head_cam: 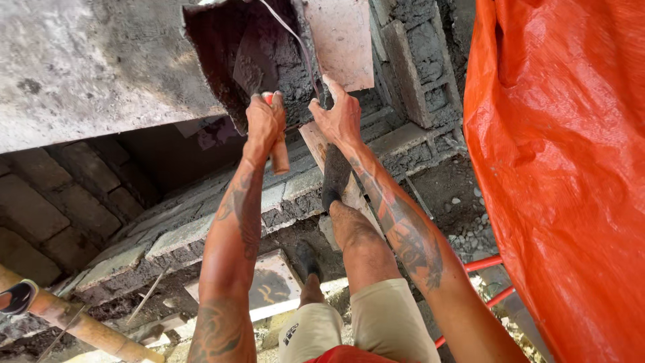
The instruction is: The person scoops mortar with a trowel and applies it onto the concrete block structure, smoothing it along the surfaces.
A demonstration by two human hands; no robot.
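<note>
Under a rough grey concrete beam (80, 67), left hand (265, 124) fingers grip an orange-handled trowel (259, 74); right hand (341, 117) fingers clasp a mortar-smeared flat board (342, 40).

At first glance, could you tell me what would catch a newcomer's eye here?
The bright orange tarp fills the right side. At top centre, the left hand grips a red-handled trowel loaded with dark mortar, while the right hand steadies a flat board against the grey block wall.
</note>
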